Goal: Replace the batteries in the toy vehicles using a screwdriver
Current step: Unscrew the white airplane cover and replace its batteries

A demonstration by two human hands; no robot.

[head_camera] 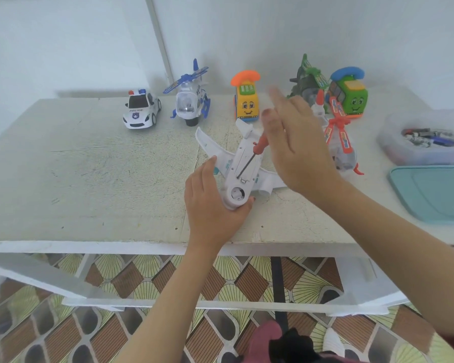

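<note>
A: Head view. Where is the toy plane [243,163]?
B: It is white and lies belly up on the bench [89,166], near the middle of the front edge, nose toward that edge. The left hand [212,205] has its grip clamped round the nose end, fingers curled under it.
A: Screwdriver [257,145]?
B: Red handle, shaft tilted, tip set into the plane's underside. The top of the handle runs behind the thumb of the right hand [296,148]. The fingers there look fairly straight but are blurred. I cannot tell whether that grip is clamped on the handle or only touching it.
A: Rest of the bench?
B: Along the back edge, left to right:
- police car [141,108]
- blue-and-white helicopter [190,100]
- yellow phone car [246,100]
- dark green toy aircraft [308,79]
- green phone car [350,93]

An orange helicopter [341,137] lies in front of the two green toys, just beyond the right hand. At the right edge is a clear tub [393,148] of small items too blurred to name. A teal lid [435,192] lies in front of it.
</note>
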